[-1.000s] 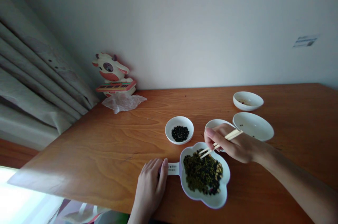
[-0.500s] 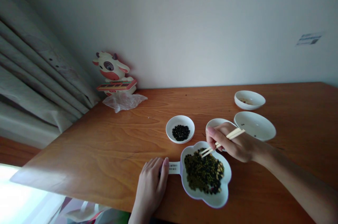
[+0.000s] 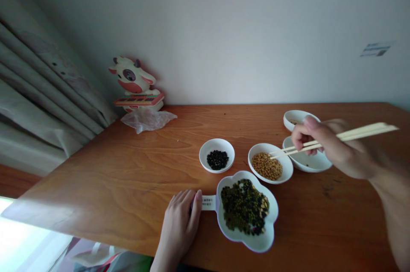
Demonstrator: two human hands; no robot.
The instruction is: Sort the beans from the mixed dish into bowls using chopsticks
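My left hand is closed around the handle of a white, flower-shaped scoop with a lilac rim. Mixed beans, mostly green and black with some yellow ones, lie in the scoop. In my right hand is a pair of pale wooden chopsticks, slightly blurred. Their tips are over a white bowl of yellow soybeans; whether they pinch a bean I cannot tell. Left of it stands a small white bowl of black beans.
Behind my right hand are a white bowl with a few dark bits and another white bowl at the back. A cow toy with a keyboard and a crumpled plastic bag sit at the table's back left, by the curtain.
My right hand has moved right and up with the chopsticks, from the scoop to the soybean bowl, uncovering the soybeans. My left hand has kept its hold on the scoop.
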